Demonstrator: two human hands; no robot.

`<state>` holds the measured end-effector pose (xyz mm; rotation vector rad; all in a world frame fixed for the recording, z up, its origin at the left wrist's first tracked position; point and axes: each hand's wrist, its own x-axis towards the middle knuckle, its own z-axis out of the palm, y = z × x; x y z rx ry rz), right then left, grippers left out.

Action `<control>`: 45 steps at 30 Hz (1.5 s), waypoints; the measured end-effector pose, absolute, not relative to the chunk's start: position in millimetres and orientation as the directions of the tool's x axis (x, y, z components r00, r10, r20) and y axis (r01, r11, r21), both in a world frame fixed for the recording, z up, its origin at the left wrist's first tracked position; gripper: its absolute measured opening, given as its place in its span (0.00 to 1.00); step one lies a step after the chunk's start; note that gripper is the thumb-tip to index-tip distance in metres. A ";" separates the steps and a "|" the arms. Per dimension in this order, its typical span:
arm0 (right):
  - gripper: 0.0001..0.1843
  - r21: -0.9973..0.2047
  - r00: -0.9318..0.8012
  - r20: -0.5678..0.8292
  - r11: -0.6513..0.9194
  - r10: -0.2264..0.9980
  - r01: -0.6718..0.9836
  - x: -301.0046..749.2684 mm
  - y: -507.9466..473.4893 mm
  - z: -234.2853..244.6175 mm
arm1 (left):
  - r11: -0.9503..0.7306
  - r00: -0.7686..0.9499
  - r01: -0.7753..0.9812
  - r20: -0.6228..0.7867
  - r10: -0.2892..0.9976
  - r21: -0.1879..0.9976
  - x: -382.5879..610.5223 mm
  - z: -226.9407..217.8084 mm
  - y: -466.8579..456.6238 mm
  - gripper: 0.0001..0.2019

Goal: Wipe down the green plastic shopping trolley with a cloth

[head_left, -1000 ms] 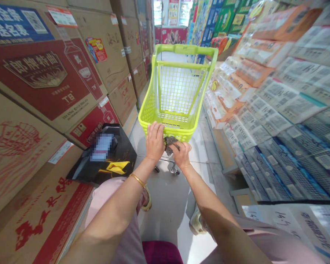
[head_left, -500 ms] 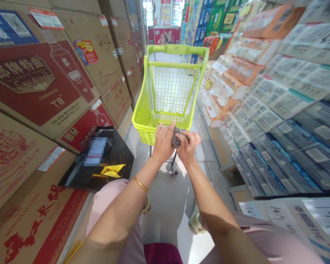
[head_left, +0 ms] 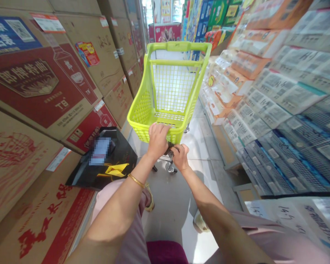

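A bunched dark grey cloth [head_left: 169, 149] shows between my two hands, mostly hidden by them. My left hand [head_left: 157, 139] is curled round its left part, with the knuckles in front of the near rim of a lime-green shopping cart [head_left: 143, 132]. I cannot tell whether those fingers touch the rim. Slightly lower and to the right, my right hand [head_left: 180, 156] has its fingers closed on the other end of the cloth. The cart's basket has mesh walls and stands on small caster wheels [head_left: 170, 168] just ahead of my feet.
Stacked cartons [head_left: 79, 77] line the left side. A black bag [head_left: 118, 146] with a yellow ribbon [head_left: 117, 169] stands by my left knee. On the right, packaged goods [head_left: 264, 117] fill sloping shelves. The tiled aisle floor [head_left: 170, 205] runs between them.
Both hands have moved down and slightly left with the cloth, and the right hand now sits lower than the left. The cart appears slightly nearer and turned a little.
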<state>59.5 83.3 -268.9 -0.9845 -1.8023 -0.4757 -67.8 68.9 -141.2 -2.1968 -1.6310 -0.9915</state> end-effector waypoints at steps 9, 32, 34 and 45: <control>0.10 -0.057 -0.099 0.970 0.609 0.220 0.791 49.5 85.9 -198.3 | -0.369 0.140 0.902 0.656 0.741 0.224 -72.4 -142.5 59.5 0.12; 0.11 -0.111 -0.164 0.929 0.671 0.332 0.733 53.6 76.5 -255.4 | -0.392 0.061 0.866 0.713 0.698 0.309 -73.7 -145.2 58.9 0.19; 0.11 -0.140 -0.115 0.940 0.669 0.322 0.730 55.0 80.0 -235.1 | -0.403 0.068 0.863 0.720 0.691 0.305 -73.5 -145.3 58.2 0.18; 0.11 -0.125 0.010 0.986 0.697 0.166 0.706 50.4 83.5 -193.5 | -0.463 0.134 0.827 0.687 0.714 0.320 -76.8 -140.7 48.9 0.15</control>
